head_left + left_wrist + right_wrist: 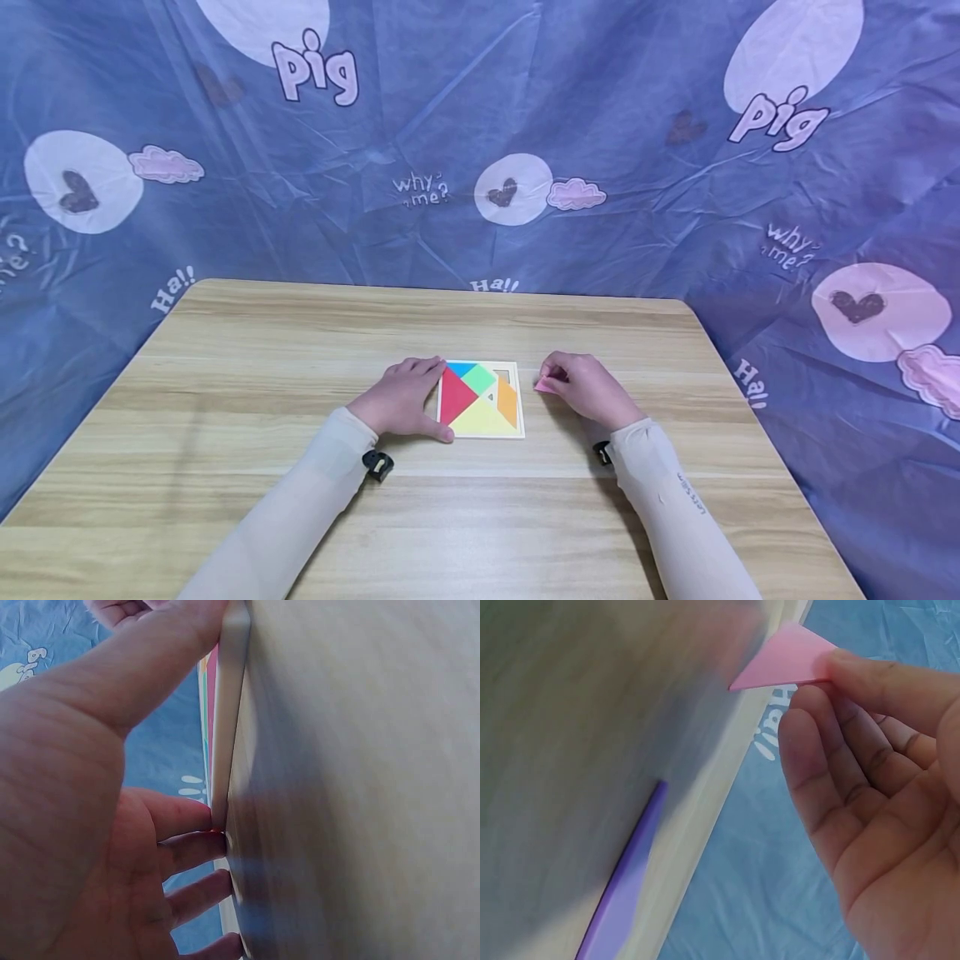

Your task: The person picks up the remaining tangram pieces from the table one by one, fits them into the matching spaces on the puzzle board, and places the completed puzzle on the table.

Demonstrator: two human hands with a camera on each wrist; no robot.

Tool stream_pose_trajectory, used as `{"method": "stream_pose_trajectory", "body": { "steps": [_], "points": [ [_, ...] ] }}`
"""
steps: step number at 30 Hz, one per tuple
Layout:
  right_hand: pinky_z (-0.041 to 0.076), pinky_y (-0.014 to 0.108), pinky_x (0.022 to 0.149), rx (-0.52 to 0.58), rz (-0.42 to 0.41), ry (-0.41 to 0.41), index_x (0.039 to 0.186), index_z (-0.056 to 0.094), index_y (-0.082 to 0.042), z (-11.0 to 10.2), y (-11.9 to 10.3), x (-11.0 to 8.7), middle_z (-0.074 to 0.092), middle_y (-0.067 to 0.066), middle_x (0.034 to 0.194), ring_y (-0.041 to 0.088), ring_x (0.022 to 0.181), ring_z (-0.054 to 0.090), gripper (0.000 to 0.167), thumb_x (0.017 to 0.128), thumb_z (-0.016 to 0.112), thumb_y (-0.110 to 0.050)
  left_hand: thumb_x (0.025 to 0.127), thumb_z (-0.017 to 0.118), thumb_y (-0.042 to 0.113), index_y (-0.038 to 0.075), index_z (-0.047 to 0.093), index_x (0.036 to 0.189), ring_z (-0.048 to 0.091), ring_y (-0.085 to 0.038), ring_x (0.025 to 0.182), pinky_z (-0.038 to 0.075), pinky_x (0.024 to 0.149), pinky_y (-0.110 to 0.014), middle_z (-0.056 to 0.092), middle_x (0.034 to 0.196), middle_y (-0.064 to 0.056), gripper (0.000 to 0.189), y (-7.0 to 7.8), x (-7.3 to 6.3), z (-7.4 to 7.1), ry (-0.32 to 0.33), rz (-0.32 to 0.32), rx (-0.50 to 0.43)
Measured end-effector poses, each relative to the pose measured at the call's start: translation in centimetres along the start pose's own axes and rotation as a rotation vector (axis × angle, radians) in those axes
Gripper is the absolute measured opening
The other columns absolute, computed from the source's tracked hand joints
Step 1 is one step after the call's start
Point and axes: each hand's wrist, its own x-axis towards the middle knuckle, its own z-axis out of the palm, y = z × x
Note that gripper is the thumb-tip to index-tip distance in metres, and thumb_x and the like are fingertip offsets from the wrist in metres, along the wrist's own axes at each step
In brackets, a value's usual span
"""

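A square tangram board [520,423] with a pale frame lies on the table. Set in it are a red triangle [453,396], a yellow triangle [483,421], a blue piece [458,367], a green square [480,380] and an orange parallelogram [507,402]; bare recess shows at the top right. My left hand [402,398] holds the board's left side, thumb at the near corner, index finger at the far one. Right of the board, my right hand [588,390] pinches a pink triangle [787,660] between thumb and fingers, just above the tabletop.
A purple tangram piece [630,892] lies on the table near the right hand; the hand hides it in the head view. The wooden table [315,342] reaches back to a blue printed cloth [420,100]. Both wrists carry dark straps [377,465].
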Motion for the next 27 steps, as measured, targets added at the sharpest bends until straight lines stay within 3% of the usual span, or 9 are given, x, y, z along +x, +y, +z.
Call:
{"method": "stream_pose_trajectory", "body": {
  "steps": [6, 16, 22, 27],
  "points": [
    [0.052, 0.034, 0.075, 0.018, -0.004, 0.011, 0.087, 0.069, -0.014, -0.01, -0.12, 0.08, 0.069, -0.006, 0.082, 0.01, 0.076, 0.059, 0.012, 0.093, 0.079, -0.017, 0.074, 0.08, 0.07, 0.003, 0.029, 0.162, 0.03, -0.036, 0.151, 0.026, 0.123, -0.054, 0.03, 0.168, -0.013, 0.122, 0.07, -0.08, -0.06, 0.01, -0.001, 0.0],
    [0.056, 0.039, 0.081, 0.01, -0.045, 0.081, 0.088, 0.071, -0.01, 0.04, -0.31, 0.06, 0.07, 0.001, 0.092, 0.017, 0.087, 0.064, 0.009, 0.092, 0.075, -0.003, 0.074, 0.081, 0.07, 0.003, 0.03, 0.162, 0.029, -0.035, 0.152, 0.026, 0.123, -0.054, 0.03, 0.168, -0.014, 0.122, 0.16, -0.08, -0.04, 0.009, -0.005, -0.006],
    [0.057, 0.043, 0.084, -0.012, -0.047, 0.112, 0.09, 0.069, -0.012, 0.02, -0.49, 0.1, 0.072, 0.003, 0.098, 0.023, 0.094, 0.069, 0.011, 0.093, 0.073, -0.003, 0.074, 0.081, 0.069, 0.003, 0.03, 0.162, 0.029, -0.035, 0.152, 0.026, 0.123, -0.054, 0.029, 0.168, -0.013, 0.122, 0.15, -0.12, -0.02, 0.009, -0.006, -0.011],
    [0.057, 0.039, 0.078, 0.032, -0.031, 0.126, 0.092, 0.069, -0.013, 0.05, -0.8, 0.15, 0.072, 0.0, 0.092, 0.018, 0.086, 0.068, 0.008, 0.095, 0.074, -0.007, 0.074, 0.08, 0.069, 0.003, 0.029, 0.162, 0.029, -0.035, 0.152, 0.025, 0.123, -0.054, 0.029, 0.168, -0.013, 0.122, 0.16, -0.17, -0.04, 0.009, -0.009, -0.016]
  ]
}}
